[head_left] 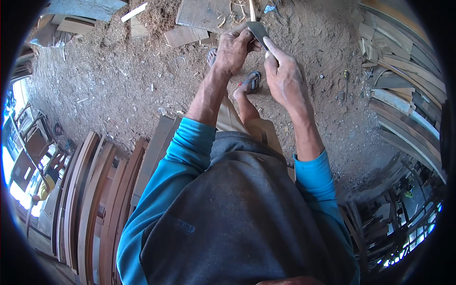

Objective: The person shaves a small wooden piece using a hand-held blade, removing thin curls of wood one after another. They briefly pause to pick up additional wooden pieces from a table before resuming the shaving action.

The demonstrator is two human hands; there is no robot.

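Observation:
A dark grey flat piece (258, 32), narrow and straight-edged like a blade or plate, is held up in front of me between both hands. My left hand (233, 51) pinches its left side with thumb and bent fingers. On the right, my right hand (286, 78) grips its near end, with the index finger laid along it and the other fingers curled. I cannot make out exactly what kind of tool it is. A thin pale wooden stick (252, 11) shows just beyond its far end; whether the two are joined I cannot tell.
Sawdust and scraps cover the dirt floor (118, 90). Wooden boards (202, 14) lie ahead, stacked planks (403, 95) at the right, long timber pieces (90, 204) at the lower left. My sandalled foot (250, 83) is below my hands. Another person in yellow (45, 187) is far left.

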